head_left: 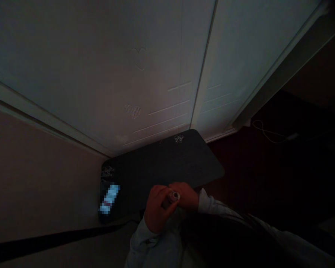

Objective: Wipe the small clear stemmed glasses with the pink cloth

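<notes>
Close to my body, at the near edge of a dark table [162, 160], both hands meet around a small round object [173, 196] with a pale rim and a dark centre. My left hand [158, 206] is curled, thumb and fingers around its left side. Against its right side lies my right hand [186, 195], fingers bent and partly hidden. Dim light leaves the object's exact nature unclear. Two small clear pieces [179, 139] sit side by side at the table's far edge.
A lit, pixelated phone-like screen [109, 199] lies at the table's left end, beside a tangle of thin clear or wiry items [107, 171]. White panels [100, 74] rise behind the table. A pale cable [264, 130] is at the right. A dark strap [58, 238] crosses lower left.
</notes>
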### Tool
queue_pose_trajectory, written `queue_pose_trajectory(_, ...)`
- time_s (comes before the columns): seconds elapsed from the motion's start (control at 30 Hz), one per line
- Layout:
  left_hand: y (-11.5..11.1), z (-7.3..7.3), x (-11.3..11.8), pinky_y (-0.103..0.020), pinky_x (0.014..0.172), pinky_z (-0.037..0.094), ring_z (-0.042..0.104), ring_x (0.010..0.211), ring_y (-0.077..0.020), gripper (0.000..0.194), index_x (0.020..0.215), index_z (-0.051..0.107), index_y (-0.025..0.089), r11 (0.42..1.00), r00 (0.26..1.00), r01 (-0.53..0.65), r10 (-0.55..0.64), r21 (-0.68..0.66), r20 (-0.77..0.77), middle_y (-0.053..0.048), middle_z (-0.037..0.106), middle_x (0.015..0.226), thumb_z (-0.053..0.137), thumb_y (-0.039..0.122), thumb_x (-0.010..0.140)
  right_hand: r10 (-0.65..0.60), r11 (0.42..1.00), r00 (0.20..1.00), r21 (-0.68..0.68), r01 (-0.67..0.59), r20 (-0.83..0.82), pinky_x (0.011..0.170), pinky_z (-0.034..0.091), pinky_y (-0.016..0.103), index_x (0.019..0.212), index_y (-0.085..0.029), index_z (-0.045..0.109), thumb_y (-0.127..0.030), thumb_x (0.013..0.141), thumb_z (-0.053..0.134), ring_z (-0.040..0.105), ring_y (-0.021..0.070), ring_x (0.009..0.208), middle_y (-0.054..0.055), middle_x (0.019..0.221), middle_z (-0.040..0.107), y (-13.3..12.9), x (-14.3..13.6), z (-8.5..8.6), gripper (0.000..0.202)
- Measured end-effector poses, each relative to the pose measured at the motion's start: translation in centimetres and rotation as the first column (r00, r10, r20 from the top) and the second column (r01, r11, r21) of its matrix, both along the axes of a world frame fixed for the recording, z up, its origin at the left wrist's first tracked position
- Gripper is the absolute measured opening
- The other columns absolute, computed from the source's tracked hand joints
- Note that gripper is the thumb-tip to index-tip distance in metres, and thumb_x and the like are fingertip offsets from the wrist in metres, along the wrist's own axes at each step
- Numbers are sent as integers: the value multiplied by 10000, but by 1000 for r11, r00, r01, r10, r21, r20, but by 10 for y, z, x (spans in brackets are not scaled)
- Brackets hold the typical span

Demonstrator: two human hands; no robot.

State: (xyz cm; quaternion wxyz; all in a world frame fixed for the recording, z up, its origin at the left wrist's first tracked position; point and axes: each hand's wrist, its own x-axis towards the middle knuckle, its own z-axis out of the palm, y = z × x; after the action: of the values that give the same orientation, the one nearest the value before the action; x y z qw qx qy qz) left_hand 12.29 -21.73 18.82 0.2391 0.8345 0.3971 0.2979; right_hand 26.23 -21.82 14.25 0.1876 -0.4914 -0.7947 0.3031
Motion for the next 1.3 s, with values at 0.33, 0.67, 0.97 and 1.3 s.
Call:
queue_pose_trajectory(0.33, 7, 7, 5, -352, 742, 449, 506, 867, -218, 251, 886, 625, 205, 1000, 999, 5, -3, 26, -53, -61, 571, 885, 671, 253, 643, -111, 985, 975, -155, 82, -193, 572, 419, 217, 912, -165, 561, -235, 728, 582, 570, 130, 667, 29, 830, 610, -5, -1, -12, 198)
queue_pose_trajectory(0.67, 6, -1, 4, -336, 712, 456, 517, 815, -198, 236, 795, 596, 193, 997, 998, -47, 44, 59, 50, -41, 554, 827, 711, 250, 598, -32, 997, 991, -63, 41, 133, 507, 325, 226, 814, -144, 603, -266, 812, 493, 550, 142, 612, 61, 735, 622, 0, -3, 1, 164)
queue_pose_trajectory(0.97, -1, -10, 12, -310, 685, 463, 551, 777, -184, 167, 729, 581, 176, 977, 965, -206, 213, -61, 154, -34, 562, 794, 684, 179, 597, -180, 980, 983, -80, 182, 34, 524, 323, 220, 751, -142, 585, -271, 807, 497, 533, 127, 610, 34, 689, 595, 2, -5, -2, 166)
queue_pose_trajectory(1.3, 7, -17, -6, -303, 763, 482, 599, 838, -193, 238, 843, 637, 176, 763, 772, -262, 534, -591, 346, -51, 632, 880, 672, 271, 628, -262, 961, 841, -48, 272, -473, 746, 413, 298, 960, -174, 574, -235, 747, 547, 508, 179, 851, 42, 874, 570, -2, 0, 11, 223)
